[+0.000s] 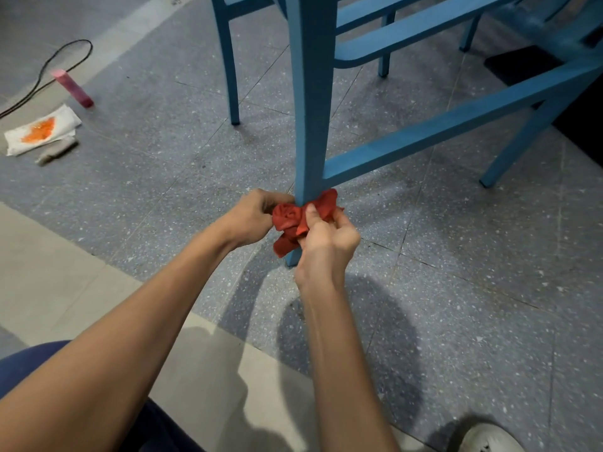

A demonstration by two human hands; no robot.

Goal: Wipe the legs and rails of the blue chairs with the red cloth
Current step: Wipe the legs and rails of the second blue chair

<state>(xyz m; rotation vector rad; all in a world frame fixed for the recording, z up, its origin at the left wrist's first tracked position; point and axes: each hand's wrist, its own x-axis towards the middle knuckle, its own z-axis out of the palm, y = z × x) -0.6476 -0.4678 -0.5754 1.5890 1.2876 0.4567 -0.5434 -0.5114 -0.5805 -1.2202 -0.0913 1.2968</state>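
The crumpled red cloth (288, 220) is bunched round the lower part of the nearest blue wooden chair leg (311, 109), a little above its foot on the floor. Both hands are clenched on it. The left hand (256, 216) grips the wad from the left of the leg, and the right hand (328, 239) pinches the folds from the near side, thumb up against the fabric. A loose end of the cloth hangs down beside the leg. From that leg a flat blue side rail (456, 125) runs off right to another leg, and the blue rails of a second chair (408, 37) stand behind. All rest on the grey speckled terrazzo floor (456, 256). Well off to the left lie a white paper towel with an orange stain (42, 132), a pink stick-shaped bottle (73, 88) and a black cable (49, 65). A white shoe (486, 438) shows at bottom right
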